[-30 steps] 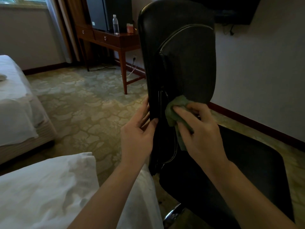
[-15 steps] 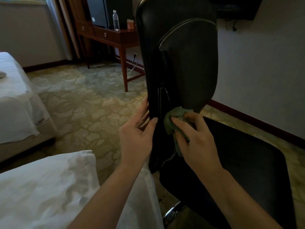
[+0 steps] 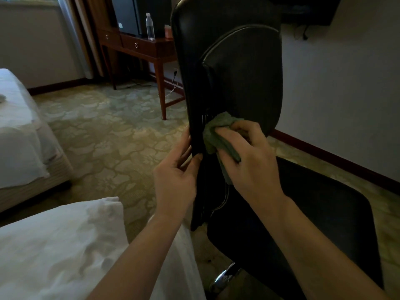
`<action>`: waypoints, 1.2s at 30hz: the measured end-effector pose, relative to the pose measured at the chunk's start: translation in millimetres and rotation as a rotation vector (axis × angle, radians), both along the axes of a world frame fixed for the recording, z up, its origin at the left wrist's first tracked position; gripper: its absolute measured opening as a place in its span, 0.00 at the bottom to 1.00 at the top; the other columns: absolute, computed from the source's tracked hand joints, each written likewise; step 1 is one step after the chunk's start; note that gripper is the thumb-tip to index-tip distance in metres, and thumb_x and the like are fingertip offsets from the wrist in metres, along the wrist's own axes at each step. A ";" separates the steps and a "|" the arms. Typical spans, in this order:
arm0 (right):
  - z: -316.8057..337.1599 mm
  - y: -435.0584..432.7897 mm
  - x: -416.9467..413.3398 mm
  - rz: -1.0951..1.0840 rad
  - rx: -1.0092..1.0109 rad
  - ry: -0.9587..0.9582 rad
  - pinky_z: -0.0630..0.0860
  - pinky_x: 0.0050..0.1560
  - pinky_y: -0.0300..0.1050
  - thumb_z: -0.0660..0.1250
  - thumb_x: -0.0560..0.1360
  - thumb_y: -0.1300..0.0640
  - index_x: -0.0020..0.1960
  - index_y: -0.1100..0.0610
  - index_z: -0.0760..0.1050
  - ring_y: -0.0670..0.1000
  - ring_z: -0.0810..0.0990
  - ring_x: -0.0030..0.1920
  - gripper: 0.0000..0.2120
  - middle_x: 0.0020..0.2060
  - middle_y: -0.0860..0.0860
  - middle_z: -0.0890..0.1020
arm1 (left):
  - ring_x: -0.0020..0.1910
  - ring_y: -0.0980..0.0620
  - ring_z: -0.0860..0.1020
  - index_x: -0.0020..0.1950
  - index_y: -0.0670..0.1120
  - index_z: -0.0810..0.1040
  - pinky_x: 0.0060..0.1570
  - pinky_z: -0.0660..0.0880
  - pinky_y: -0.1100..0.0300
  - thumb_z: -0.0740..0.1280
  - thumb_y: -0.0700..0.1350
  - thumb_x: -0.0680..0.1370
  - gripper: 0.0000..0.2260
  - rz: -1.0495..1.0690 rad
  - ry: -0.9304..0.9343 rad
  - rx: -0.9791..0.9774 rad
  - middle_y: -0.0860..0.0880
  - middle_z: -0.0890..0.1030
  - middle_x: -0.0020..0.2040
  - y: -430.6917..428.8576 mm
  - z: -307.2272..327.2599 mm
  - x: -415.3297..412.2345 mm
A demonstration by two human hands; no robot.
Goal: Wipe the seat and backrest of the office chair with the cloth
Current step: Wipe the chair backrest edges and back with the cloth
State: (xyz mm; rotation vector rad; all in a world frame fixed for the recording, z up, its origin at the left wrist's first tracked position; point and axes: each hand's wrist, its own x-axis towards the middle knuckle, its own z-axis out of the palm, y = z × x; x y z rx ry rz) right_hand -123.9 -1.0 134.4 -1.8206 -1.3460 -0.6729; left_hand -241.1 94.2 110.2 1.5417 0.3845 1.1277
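Observation:
The black office chair stands sideways in front of me, its tall backrest (image 3: 238,68) upright and its dark seat (image 3: 313,213) at lower right. My right hand (image 3: 251,161) grips a bunched green cloth (image 3: 218,133) and presses it on the lower part of the backrest's front face, just above the seat. My left hand (image 3: 175,178) holds the backrest's near edge, fingers behind it and thumb on the front. A chrome base part (image 3: 225,278) shows below the seat.
A white bed corner (image 3: 54,252) lies at lower left, a second bed (image 3: 17,131) at far left. A wooden desk (image 3: 142,46) with a water bottle (image 3: 149,27) stands behind the chair. Patterned carpet (image 3: 112,131) covers the floor; a wall (image 3: 337,89) runs along the right.
My right hand slid the cloth down the backrest's lower part, then back up a little. My left hand kept its hold on the edge.

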 end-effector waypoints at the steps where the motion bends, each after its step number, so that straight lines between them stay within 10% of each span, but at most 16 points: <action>1: -2.9 0.3 1.9 -0.002 0.000 0.007 0.79 0.54 0.48 0.71 0.76 0.59 0.65 0.57 0.78 0.55 0.77 0.56 0.17 0.60 0.57 0.75 | 0.65 0.59 0.78 0.72 0.56 0.71 0.62 0.78 0.60 0.68 0.33 0.79 0.26 0.004 0.008 0.006 0.55 0.80 0.66 0.7 0.1 0.2; 36: -55.2 -33.8 5.2 0.017 -0.040 0.055 0.81 0.52 0.50 0.68 0.78 0.58 0.63 0.59 0.80 0.54 0.79 0.56 0.15 0.59 0.59 0.76 | 0.67 0.59 0.77 0.74 0.54 0.70 0.65 0.76 0.53 0.68 0.33 0.80 0.27 0.022 0.010 0.012 0.54 0.79 0.68 6.5 -5.2 5.5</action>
